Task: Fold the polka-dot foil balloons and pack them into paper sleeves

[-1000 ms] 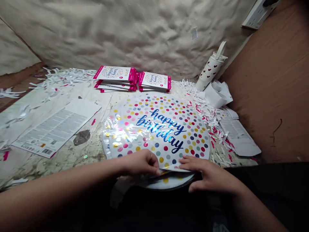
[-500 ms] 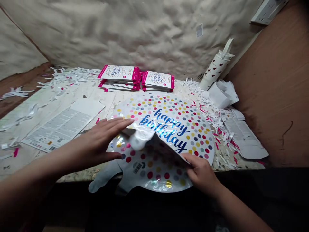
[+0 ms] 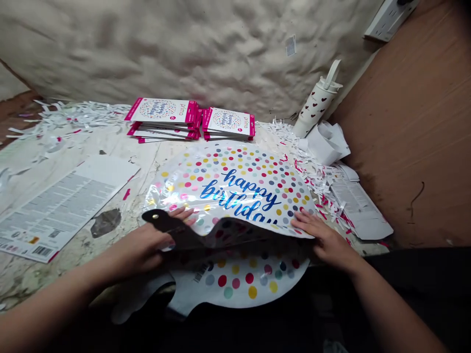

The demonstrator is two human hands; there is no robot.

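A flat foil balloon (image 3: 221, 166) with coloured dots and blue "happy birthday" lettering lies at the front of the table. Its near edge is raised and buckled. Beneath that edge, a second dotted foil layer (image 3: 253, 279) with a barcode hangs past the table's front; whether it is a separate balloon I cannot tell. At the left, my left hand (image 3: 156, 242) grips the edge beside the dark tail tab, fingers above and thumb below. My right hand (image 3: 324, 240) pinches the right side of the raised edge, with fingertips on the printed face and the thumb hidden.
Two stacks of birthday packets (image 3: 162, 112) (image 3: 228, 121) stand at the back. Printed card sleeves lie left (image 3: 69, 206) and right (image 3: 360, 206). A heart-patterned tumbler (image 3: 316, 108) leans by the right wall, near crumpled white paper (image 3: 328, 143). Paper shreds (image 3: 84, 115) litter the table.
My left hand has come down from above the balloon and closed on its left edge and tab. The near edge is now drawn out wide between both hands. The view has shifted slightly right.
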